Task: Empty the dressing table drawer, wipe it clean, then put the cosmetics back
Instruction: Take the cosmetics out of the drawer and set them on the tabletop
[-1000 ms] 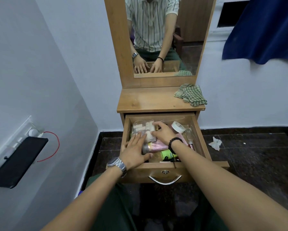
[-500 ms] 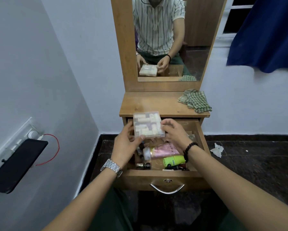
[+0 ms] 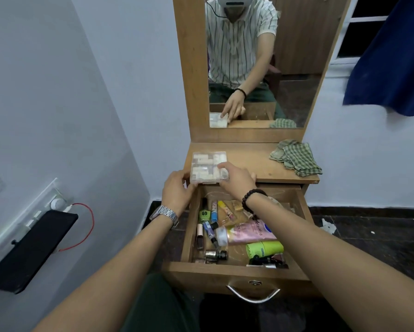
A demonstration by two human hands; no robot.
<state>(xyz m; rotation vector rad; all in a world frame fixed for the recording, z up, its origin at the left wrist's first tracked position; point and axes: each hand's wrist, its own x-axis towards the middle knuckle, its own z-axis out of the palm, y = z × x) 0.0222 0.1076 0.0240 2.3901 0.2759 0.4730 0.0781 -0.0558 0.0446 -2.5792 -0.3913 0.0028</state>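
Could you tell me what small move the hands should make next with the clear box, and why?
Probably let go of the clear box and reach back into the drawer. The box already sits on the tabletop, with the left hand at its near corner and the right hand over its edge, while tubes and bottles still fill the drawer.

we've lifted the clear box [image 3: 209, 168] out of the drawer [image 3: 234, 267], both hands setting it on the dressing table top [image 3: 253, 159], small bottles newly uncovered
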